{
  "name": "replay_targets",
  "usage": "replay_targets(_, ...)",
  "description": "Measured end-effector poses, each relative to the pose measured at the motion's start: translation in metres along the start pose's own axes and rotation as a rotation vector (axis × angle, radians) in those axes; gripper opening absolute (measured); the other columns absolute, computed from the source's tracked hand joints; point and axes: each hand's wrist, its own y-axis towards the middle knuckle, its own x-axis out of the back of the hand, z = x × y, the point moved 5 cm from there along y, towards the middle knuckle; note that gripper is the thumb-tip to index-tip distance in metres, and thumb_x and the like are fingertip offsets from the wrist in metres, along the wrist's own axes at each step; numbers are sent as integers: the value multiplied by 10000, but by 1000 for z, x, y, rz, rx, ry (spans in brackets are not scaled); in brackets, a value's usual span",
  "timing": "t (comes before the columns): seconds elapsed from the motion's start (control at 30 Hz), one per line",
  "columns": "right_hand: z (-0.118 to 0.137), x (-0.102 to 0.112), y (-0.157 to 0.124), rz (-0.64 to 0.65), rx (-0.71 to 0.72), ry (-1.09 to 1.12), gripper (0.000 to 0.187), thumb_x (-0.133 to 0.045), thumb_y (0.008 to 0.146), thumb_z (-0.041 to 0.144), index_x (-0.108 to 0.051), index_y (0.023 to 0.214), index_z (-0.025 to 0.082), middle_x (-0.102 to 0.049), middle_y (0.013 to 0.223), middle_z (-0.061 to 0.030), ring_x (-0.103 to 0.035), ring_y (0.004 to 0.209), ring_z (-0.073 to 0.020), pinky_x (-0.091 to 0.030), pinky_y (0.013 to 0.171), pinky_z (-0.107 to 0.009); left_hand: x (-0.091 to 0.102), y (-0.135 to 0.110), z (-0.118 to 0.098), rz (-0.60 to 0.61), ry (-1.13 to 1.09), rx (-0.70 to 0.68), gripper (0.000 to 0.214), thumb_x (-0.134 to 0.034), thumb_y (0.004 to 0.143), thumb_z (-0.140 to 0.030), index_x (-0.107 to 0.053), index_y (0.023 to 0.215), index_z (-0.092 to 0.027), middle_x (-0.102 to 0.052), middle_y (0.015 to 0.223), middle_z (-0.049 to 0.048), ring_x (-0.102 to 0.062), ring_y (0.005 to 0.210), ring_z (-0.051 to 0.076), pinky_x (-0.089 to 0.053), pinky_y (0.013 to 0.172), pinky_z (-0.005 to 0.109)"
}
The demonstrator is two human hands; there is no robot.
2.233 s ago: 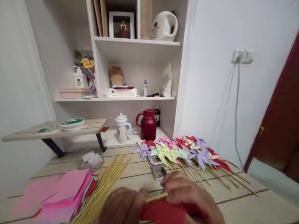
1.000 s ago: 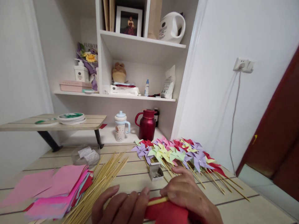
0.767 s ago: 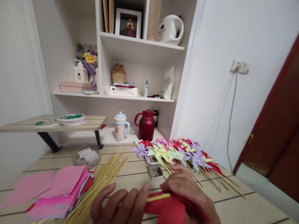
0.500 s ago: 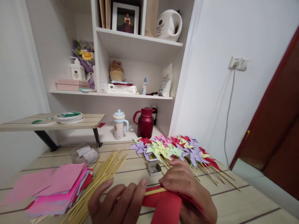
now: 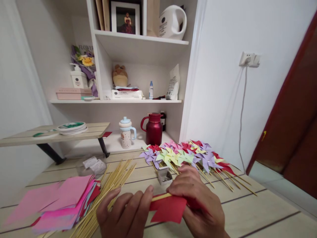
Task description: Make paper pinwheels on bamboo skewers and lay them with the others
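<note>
We look down at a wooden worktop [image 5: 262,215], where two bare hands meet low in the middle. The left hand [image 5: 127,215] pinches a thin stick [image 5: 160,197], while the right hand [image 5: 200,205] is clamped on folded red paper [image 5: 170,211] lying against that stick, one flap jutting toward us. We judge this piece partly made; the fingers hide whether it is fastened. Beyond the right hand, a crowd of coloured paper pinwheels [image 5: 171,156] on sticks looks finished. Just in front of them sits a small open box [image 5: 166,182] of tiny metal bits. To the left, a loose bundle of bare sticks [image 5: 107,194] and a mostly pink stack of sheets [image 5: 70,191] seem unused, so plenty appears left.
</note>
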Motion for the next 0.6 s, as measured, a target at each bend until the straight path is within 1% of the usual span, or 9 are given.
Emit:
replay_targets(0.03,0,0,0,2,-14,-20,246,-566,784,29,-636,930,214,-696,734,0,-660,667,-177,-460,860,-445,0,0,0,-7,3,-11,229,-542,919,-138,-711,1072,-126,-767,790,12,-611,707,122,-330,1010,376)
replay_targets(0.13,0,0,0,-1,-42,-55,192,-570,801,54,-626,890,214,-681,714,4,-644,638,-169,-446,865,-450,0,-1,3,-48,2,94,226,-514,936,-139,-717,1035,-148,-764,757,4,-611,683,125,-344,984,387)
replay_targets(0.2,-2,-2,-2,-2,-36,-60,171,-569,811,68,-625,889,209,-679,710,4,-640,630,-167,-437,870,-451,-2,-3,4,-47,3,119,205,-537,919,-118,-715,1011,-164,-768,758,-5,-617,667,122,-355,962,380)
replay_targets(0.27,-5,-4,-3,-7,-34,-64,155,-575,827,83,-624,895,213,-685,715,6,-638,629,-166,-437,879,-450,-6,-7,1,-20,-22,33,184,-584,875,-95,-705,986,-179,-779,816,-11,-635,677,115,-360,948,357)
replay_targets(0.33,-12,-6,-4,-4,-83,-70,113,-597,849,119,-625,872,226,-687,707,15,-625,622,-162,-446,889,-446,-14,-11,3,22,-91,45,205,-575,856,-82,-687,974,-207,-779,866,-19,-651,702,115,-358,945,352)
replay_targets(0.43,-31,-10,-4,82,-292,-57,91,-638,858,201,-646,771,228,-669,664,16,-613,667,-178,-479,834,-404,-33,-19,14,129,-209,361,278,-453,918,-136,-671,1045,-252,-752,790,-33,-654,721,137,-353,952,381)
replay_targets(0.47,-38,-11,-5,126,-392,-45,108,-654,849,221,-656,741,222,-668,663,10,-614,697,-187,-486,793,-378,-39,-22,15,152,-249,416,271,-462,921,-161,-671,1060,-264,-753,803,-31,-664,748,148,-367,954,382)
replay_targets(0.5,-45,-12,-7,169,-501,-28,120,-671,836,236,-665,718,213,-669,670,2,-614,727,-194,-486,741,-347,-44,-23,13,177,-296,416,249,-501,912,-184,-679,1060,-273,-758,825,-30,-673,756,151,-406,932,367)
replay_targets(0.6,-61,-11,-12,248,-752,68,137,-694,808,248,-671,690,184,-679,690,-8,-605,711,-182,-464,655,-291,-57,-26,11,281,-465,515,218,-590,878,-250,-716,1052,-289,-774,910,-7,-700,811,166,-520,807,310)
